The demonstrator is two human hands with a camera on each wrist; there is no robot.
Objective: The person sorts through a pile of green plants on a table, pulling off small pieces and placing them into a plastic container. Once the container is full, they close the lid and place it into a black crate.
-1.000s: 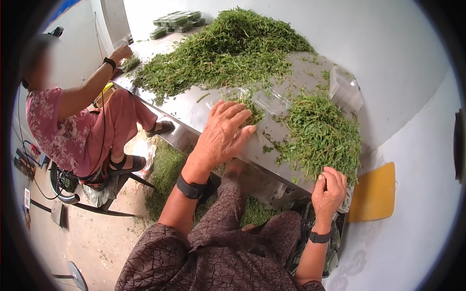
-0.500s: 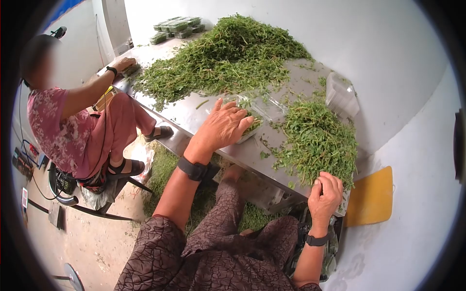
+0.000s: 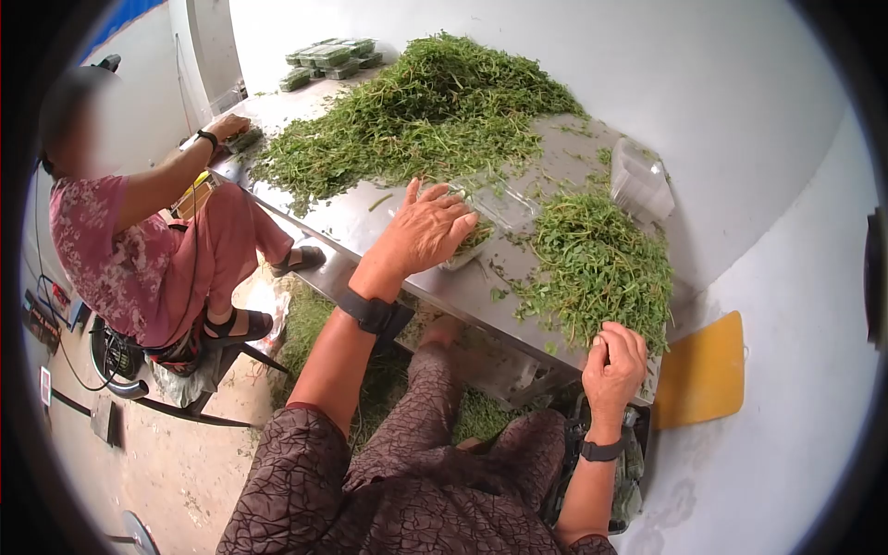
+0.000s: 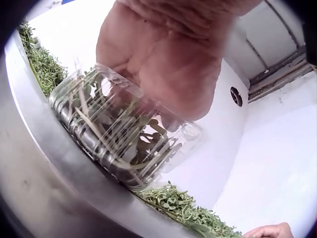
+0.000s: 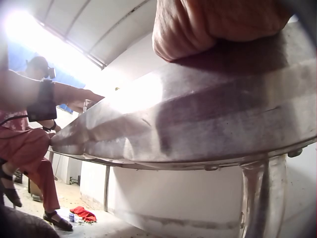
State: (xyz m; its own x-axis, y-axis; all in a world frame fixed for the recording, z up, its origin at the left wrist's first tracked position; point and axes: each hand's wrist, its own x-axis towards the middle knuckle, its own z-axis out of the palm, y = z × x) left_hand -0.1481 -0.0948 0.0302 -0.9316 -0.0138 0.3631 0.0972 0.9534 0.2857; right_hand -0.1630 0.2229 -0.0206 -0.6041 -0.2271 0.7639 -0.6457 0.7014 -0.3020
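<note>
My left hand (image 3: 421,231) is spread over a clear plastic box (image 4: 106,148) of green leafy stems near the table's front edge. In the left wrist view its fingers reach down inside the box among the stems, partly hidden by the ribbed wall. The box's clear lid (image 3: 507,202) is tilted back on the far side. My right hand (image 3: 612,375) rests at the table edge, its fingers loosely curled beside the near end of a smaller heap of greens (image 3: 601,264). In the right wrist view that hand lies on the metal top, its fingertips out of sight.
A large heap of greens (image 3: 444,111) covers the back of the metal table (image 3: 342,222). Nested clear boxes (image 3: 641,180) stand at the right; filled boxes (image 3: 328,57) are stacked at the far left. Another person (image 3: 139,240) sits at the left end. A yellow board (image 3: 701,370) leans by the wall.
My left hand has shifted and its fingers have lifted slightly, showing more of the box. My right hand stays by the heap. The other person's raised hand has come down to the table.
</note>
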